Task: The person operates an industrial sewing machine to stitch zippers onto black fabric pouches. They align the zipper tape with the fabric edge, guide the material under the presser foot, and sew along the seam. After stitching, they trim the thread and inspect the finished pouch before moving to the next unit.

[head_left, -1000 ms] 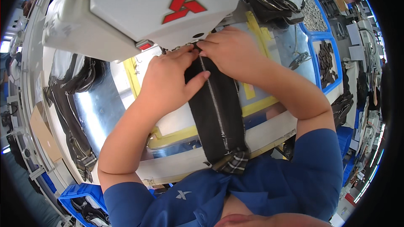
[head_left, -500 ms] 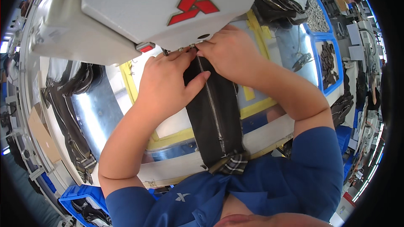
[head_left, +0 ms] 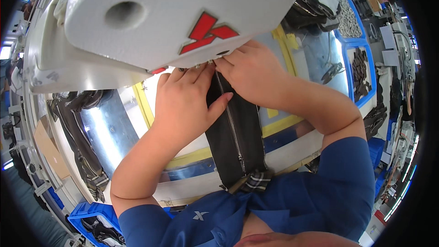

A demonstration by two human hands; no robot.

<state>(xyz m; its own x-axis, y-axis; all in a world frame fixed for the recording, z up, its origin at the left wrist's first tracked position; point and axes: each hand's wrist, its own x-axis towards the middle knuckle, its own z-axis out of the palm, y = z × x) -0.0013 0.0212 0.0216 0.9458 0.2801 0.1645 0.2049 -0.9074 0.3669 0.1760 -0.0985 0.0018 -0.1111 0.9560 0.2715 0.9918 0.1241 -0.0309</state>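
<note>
Far on the left, dark straps (head_left: 77, 132) lie in a heap on the shiny metal table (head_left: 107, 130), which gleams like a mirror. Next comes the left hand (head_left: 183, 105), lying flat on a black cloth piece (head_left: 235, 142) with its fingers close together and its thumb sticking out to the side onto the cloth. The cloth is long and thin, and it runs from the person's tummy up and away, under the big white sewing machine (head_left: 151, 18). A silver zipper (head_left: 231, 123) goes straight down its middle the same way. The near end has a checked bit (head_left: 256, 180) hanging off the table edge. The right hand (head_left: 254, 75) presses the top of the cloth, fingers bent and bunched, right by the needle spot. The machine's smooth white head hides the fingertips and the top of the cloth. Yellow tape (head_left: 283, 123) marks the table, and blue bins (head_left: 359, 64) with small dark parts stand on the right
</note>
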